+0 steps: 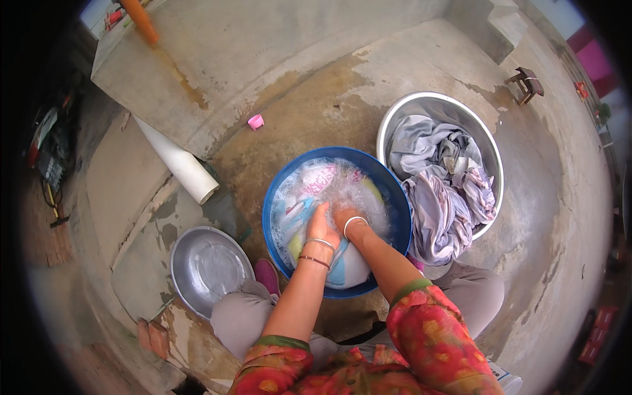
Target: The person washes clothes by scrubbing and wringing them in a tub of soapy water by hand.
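A blue plastic basin (pixel 269 237) of foamy water stands between my knees, with wet laundry (pixel 348 271) in white, light blue and yellow-green. A piece with pink print (pixel 318 180) shows through the suds at the far side. My left hand (pixel 323 229) is at the basin's middle against the wet cloth, thumb up, its fingers mostly hidden. Beside it my right hand (pixel 347 217) dips into the foam, its fingers out of sight. Both wrists wear silver-coloured bangles. Whether either hand grips the cloth is not visible.
Right of the blue basin, a large metal basin (pixel 439 98) holds grey and mauve cloth, partly hanging over its rim. An empty metal bowl (pixel 215 266) sits left. Beyond are a white pipe (pixel 182 165), a pink cup (pixel 256 122) and a small stool (pixel 526 85) on wet concrete.
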Demonstrator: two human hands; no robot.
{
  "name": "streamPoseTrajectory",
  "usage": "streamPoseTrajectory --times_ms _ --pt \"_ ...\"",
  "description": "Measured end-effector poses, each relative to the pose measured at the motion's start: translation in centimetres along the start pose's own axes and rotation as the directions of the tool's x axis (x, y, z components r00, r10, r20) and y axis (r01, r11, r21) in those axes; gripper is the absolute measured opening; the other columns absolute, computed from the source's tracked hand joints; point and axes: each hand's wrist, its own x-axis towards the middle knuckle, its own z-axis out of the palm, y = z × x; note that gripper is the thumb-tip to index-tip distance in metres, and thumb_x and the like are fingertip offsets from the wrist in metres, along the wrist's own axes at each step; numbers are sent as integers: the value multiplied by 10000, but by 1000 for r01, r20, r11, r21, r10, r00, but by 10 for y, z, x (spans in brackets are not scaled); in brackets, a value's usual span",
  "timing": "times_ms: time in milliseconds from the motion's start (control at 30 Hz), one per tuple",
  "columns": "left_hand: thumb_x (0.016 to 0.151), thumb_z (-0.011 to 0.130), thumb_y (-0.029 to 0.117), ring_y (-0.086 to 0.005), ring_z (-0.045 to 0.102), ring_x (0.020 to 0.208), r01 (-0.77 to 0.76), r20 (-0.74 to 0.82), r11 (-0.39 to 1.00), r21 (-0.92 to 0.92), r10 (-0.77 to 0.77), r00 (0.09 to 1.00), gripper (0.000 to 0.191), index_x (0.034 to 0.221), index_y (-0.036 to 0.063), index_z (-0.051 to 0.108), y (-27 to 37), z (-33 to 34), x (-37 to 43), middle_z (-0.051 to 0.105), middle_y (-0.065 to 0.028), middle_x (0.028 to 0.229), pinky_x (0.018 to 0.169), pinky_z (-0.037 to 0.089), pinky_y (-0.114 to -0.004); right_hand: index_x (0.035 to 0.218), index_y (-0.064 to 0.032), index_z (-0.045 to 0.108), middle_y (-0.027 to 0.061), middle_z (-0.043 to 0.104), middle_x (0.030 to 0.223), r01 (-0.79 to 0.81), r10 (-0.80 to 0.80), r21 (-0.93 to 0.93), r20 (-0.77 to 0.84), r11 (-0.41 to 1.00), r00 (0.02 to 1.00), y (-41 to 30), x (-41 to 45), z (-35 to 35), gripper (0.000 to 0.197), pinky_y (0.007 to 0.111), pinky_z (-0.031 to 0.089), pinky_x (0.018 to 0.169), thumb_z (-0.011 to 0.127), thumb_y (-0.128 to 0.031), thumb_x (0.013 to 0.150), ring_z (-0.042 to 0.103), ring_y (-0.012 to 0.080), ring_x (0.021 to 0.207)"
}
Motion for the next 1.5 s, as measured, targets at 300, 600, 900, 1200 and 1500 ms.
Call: streamPoseTrajectory --times_ms 300,600,900,1200,1500 --pt "915 472 288 -308 468 1169 -6 206 1000 9 4 979 430 1263 36 451 -1 8 6 513 -138 1262 1040 321 -467 1274 -64 502 212 526 1240 46 -109 -374 -149 926 983 19 28 -2 443 394 387 985 530 -191 850 507 357 1153" --pt "900 311 609 -277 533 1080 -39 228 996 77 21 973 630 1198 98 527 18 34 -51 583 -112 1130 927 430 -451 1113 -66 592 210 600 1083 599 -342 133 -715 790 609 -27 -134 -79 354 399 444 896 638 -45 763 547 371 1053" --pt "908 370 561 -243 568 1016 2 604 996 -85 50 796 565 1187 97 530 6 -21 -37 592 -85 1106 880 471 -389 1041 -144 620 148 553 1098 591 -425 -72 -765 804 484 -83 -207 -3 269 443 473 792 665 -181 779 539 379 961" --pt "943 392 244 -233 582 1055 -87 492 996 -6 79 867 346 1202 65 536 -14 12 -18 588 -95 1177 910 477 -382 1171 -196 566 179 569 1098 185 138 354 -716 917 684 -8 -85 -53 349 461 464 818 557 -343 854 561 363 1014" --pt "940 441 295 -221 604 938 -108 547 994 21 79 833 332 1124 50 568 -7 -9 -37 622 -93 1043 842 506 -365 975 -141 626 96 573 941 499 -300 -54 -853 865 427 -69 -194 -1 258 406 498 722 668 -294 771 543 298 875"
